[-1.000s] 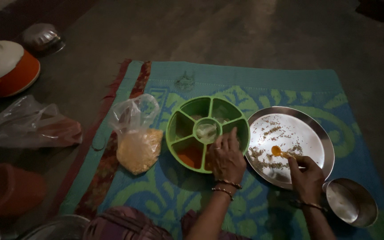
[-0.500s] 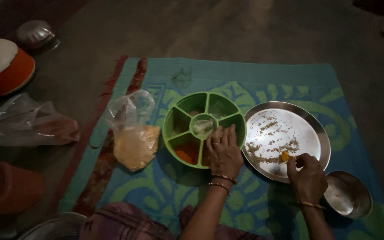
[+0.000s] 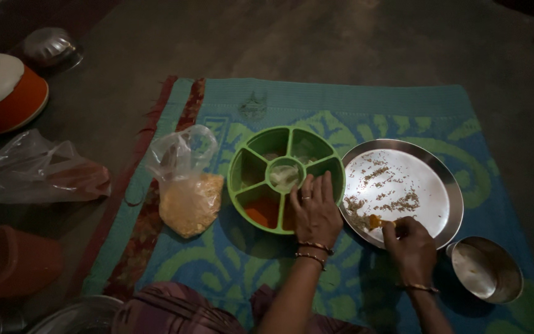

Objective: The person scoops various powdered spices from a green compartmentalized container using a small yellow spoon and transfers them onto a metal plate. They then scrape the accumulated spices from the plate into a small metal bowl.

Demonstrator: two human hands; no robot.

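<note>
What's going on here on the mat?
A person sits on a patterned mat. The left hand rests flat on the near rim of a green spice box with divided compartments. The right hand holds a small orange spoon over the near edge of a steel plate scattered with seeds. A clear bag of yellow grains lies left of the box, and a steel bowl sits by the right wrist.

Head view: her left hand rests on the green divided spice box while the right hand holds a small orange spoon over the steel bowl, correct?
Not quite. In the head view the right hand holds the small orange spoon over the steel plate, not the steel bowl. The left hand does rest on the green spice box.
</note>
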